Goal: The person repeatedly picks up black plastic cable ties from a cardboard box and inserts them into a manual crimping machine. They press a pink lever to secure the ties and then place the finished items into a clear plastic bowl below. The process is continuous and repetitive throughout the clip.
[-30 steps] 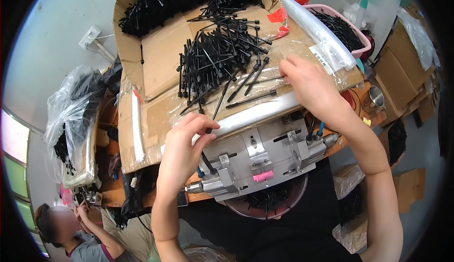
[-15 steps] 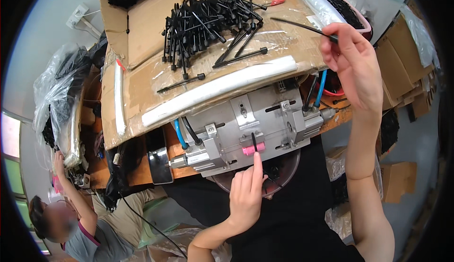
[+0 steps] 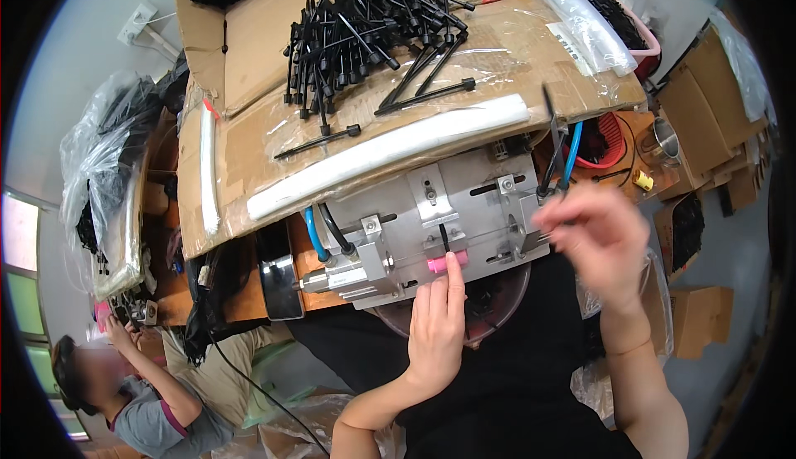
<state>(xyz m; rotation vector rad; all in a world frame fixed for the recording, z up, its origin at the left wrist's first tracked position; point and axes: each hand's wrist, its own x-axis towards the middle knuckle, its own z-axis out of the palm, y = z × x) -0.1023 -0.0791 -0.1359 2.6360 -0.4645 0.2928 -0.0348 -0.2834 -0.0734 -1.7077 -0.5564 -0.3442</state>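
Observation:
A silver metal fixture lies below the cardboard sheet, with a small pink block at its front middle. A short black rod sits upright at the pink block. My left hand reaches up from below, index finger stretched out, its tip against the block and the rod's lower end; nothing is gripped in it. At the fixture's right end, my right hand is smeared by motion, fingers pinched together. A thin black stick appears to rise from it.
Many black rods with knobbed ends are heaped on the cardboard. Blue tubes join the fixture. A red basket and metal cup stand right. A round bowl sits below; a co-worker sits at left.
My right hand has come down and toward me from the cardboard's right edge, bringing the thin black stick to the fixture's right end. My left index fingertip has shifted up slightly onto the pink block.

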